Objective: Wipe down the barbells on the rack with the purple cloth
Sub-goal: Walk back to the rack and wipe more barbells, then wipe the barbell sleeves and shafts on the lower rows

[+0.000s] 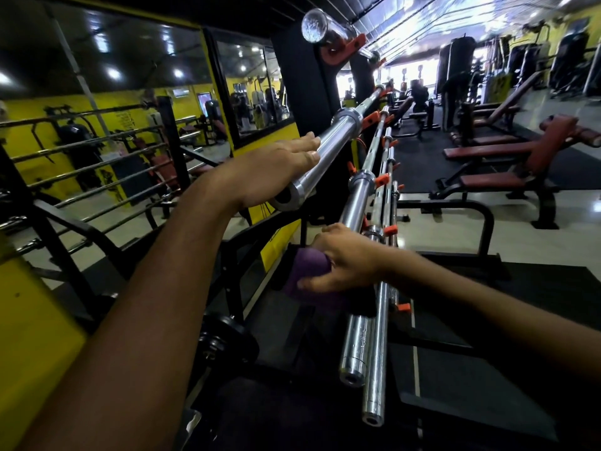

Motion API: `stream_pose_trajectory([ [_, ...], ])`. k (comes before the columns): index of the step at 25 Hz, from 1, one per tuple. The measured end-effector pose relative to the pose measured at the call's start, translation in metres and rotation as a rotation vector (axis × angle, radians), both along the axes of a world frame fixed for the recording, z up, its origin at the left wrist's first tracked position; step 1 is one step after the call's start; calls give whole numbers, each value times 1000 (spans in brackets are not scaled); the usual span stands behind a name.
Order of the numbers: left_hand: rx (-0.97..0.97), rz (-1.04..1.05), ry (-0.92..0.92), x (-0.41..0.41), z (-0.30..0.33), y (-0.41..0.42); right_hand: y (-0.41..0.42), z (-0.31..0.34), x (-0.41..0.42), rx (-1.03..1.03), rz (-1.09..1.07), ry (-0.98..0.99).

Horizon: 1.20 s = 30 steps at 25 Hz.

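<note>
Several chrome barbells lie on a black rack with orange pegs (381, 180), running away from me. My left hand (276, 170) rests on the thick sleeve of an upper barbell (328, 148), fingers draped over it near its end. Lower down, my right hand (344, 260) grips a bunched purple cloth (307, 271), pressing it against a lower barbell (356, 203). The cloth hides that part of the bar. Two more sleeve ends (374, 379) stick out toward me below the cloth. Another barbell end (313, 26) sits high on the rack's top peg.
A mirror wall with yellow frame (221, 102) stands to the left, reflecting the bars. Black weight plates (224, 340) lie low by the rack base. Red-padded benches (494, 151) and machines fill the right side, with a person standing far back.
</note>
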<state>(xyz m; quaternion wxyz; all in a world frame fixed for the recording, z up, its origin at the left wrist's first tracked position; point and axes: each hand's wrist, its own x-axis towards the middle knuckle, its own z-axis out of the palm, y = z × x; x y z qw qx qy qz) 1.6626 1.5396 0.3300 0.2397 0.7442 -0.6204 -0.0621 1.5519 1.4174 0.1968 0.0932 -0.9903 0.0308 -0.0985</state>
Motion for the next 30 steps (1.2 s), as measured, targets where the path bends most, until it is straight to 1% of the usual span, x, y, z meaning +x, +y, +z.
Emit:
stream_pose_trajectory([
  [1,-9,1,2,0,0,-1,6,-8,-11,-45,89,-99],
  [2,-23,1,1,1,0,-1,8,-18,-19,-146,149,-169],
  [4,-37,1,9,-1,2,-2,8,-36,-31,-318,204,-212],
  [5,-25,-4,7,-3,3,-1,7,-44,-36,-348,219,-230],
  [7,42,-15,-20,-6,7,0,9,-49,-52,-345,191,-303],
  [9,97,25,-60,-10,13,2,2,-49,-70,-258,76,-420],
  [10,111,69,-123,-11,16,3,-6,-46,-81,-161,-1,-479],
  [11,100,117,-235,-18,18,2,-19,-42,-95,-48,-78,-541],
  [12,44,144,-372,-29,17,0,-34,-40,-114,64,-143,-608],
  [13,-64,127,-472,-46,12,-5,-49,-40,-137,148,-194,-667],
  [14,-190,64,-495,-68,2,-11,-62,-42,-163,188,-235,-704],
  [15,-296,-25,-442,-94,-13,-21,-73,-46,-193,217,-268,-714],
  [16,-344,-109,-346,-121,-35,-36,-83,-52,-225,254,-310,-709],
  [17,-328,-172,-250,-148,-61,-54,-91,-60,-259,284,-368,-694],
  [20,-113,-242,-11,-225,-150,-110,-110,-90,-352,347,-575,-624],
  [22,34,-293,91,-273,-210,-148,-119,-112,-418,437,-697,-563],
  [26,270,-370,210,-356,-297,-201,-130,-157,-531,491,-934,-427],
  [30,425,-433,253,-422,-338,-235,-139,-194,-615,490,-1092,-296],
])
